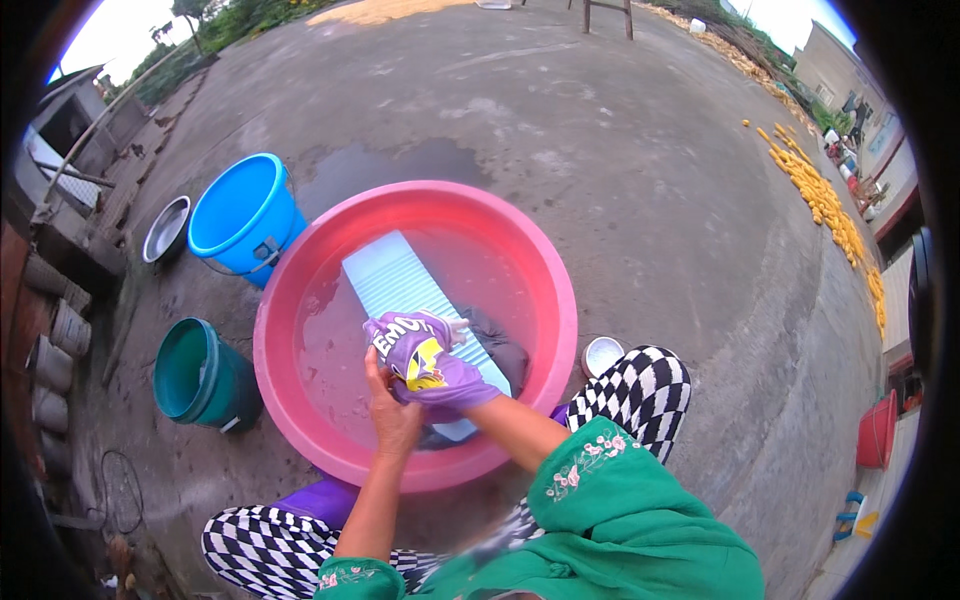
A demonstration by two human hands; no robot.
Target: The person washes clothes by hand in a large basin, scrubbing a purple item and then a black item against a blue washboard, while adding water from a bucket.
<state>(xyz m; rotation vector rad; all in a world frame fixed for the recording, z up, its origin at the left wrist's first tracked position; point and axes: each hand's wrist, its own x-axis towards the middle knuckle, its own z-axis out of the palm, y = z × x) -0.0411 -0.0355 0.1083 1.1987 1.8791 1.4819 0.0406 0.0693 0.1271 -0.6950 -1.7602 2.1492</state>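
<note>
Near the middle of the frame, a purple cloth garment with white lettering and a yellow patch (425, 368) lies bunched over a pale blue ribbed washboard (392, 268), which slants inside a wide, round pink plastic basin (548, 285) of cloudy water. The left hand (394, 412) comes up from the lower edge with its fingers bent against the garment's left side, the thumb set apart from them and the cloth clamped between. The right forearm (522, 432), below a green sleeve with pink embroidered flowers (592, 465), reaches in from the lower right; the purple cloth covers the right hand, so whether its fingers are apart or together cannot be told. Dark cloth (502, 350) sits in the water at the washboard's right side. Left of the basin stand a bright blue plastic bucket (283, 212) and, lower in the frame, a dark teal plastic bucket (237, 390). A small round white container (603, 355) is just beside the basin's right rim, near a knee in black-and-white checked trousers (650, 395)
</note>
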